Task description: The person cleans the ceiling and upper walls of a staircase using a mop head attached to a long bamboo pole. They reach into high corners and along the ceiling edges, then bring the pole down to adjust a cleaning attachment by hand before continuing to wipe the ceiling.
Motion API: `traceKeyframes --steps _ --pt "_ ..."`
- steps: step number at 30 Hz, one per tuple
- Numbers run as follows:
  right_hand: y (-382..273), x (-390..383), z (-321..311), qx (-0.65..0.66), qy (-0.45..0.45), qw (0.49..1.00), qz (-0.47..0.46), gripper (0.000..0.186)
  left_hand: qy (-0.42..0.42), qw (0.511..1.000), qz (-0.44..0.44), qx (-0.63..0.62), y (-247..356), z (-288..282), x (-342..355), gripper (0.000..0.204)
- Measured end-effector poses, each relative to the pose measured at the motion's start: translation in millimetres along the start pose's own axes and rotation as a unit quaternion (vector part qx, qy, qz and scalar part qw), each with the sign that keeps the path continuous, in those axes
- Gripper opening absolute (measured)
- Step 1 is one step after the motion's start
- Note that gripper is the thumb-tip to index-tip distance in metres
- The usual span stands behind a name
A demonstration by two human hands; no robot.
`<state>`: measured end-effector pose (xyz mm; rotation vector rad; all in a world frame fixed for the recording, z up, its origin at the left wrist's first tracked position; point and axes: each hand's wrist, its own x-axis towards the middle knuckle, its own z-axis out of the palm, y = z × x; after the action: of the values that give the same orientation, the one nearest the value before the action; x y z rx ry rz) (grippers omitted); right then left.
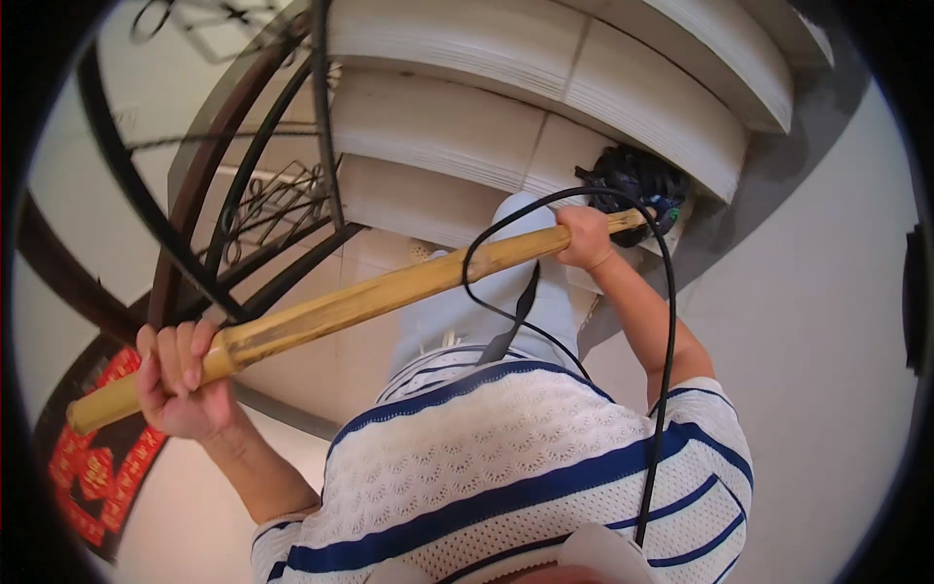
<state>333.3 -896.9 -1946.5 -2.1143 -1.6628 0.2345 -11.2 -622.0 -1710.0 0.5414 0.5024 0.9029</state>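
A long yellow bamboo pole (379,292) runs diagonally across my body. My left hand (185,380) is closed round its thick end at the lower left, and my right hand (584,237) grips it near the thinner upper end. A black cable (669,302) loops over and around the pole beside my right hand and runs down across my striped top (448,467). Behind that end of the pole, a dark bundle (628,175), whose detail I cannot make out, sits on a step.
Pale tiled stairs (448,127) curve upward ahead of me, beside a white wall (808,321) on the right. A black iron railing (136,175) with curved posts stands on the left. Red decorations (97,477) show at the lower left beyond it.
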Motion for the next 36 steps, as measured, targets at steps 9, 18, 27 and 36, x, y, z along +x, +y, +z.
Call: traceKeyframes --steps 9,18,27,36 --pt "-339 115 53 0.011 -0.108 0.989 -0.104 0.028 0.098 0.980 0.171 -0.024 327 -149 -175 0.022" --pt "-526 193 124 0.188 0.033 0.964 -0.183 0.027 -0.032 0.943 0.312 0.114 460 -172 -265 0.022" --pt "-422 154 56 0.176 -0.069 0.976 -0.109 0.023 -0.007 0.955 0.274 0.114 400 -109 -207 0.023" --pt "-26 61 -72 0.066 -0.146 0.987 0.025 0.022 0.010 0.994 0.110 0.016 50 41 -37 0.022"
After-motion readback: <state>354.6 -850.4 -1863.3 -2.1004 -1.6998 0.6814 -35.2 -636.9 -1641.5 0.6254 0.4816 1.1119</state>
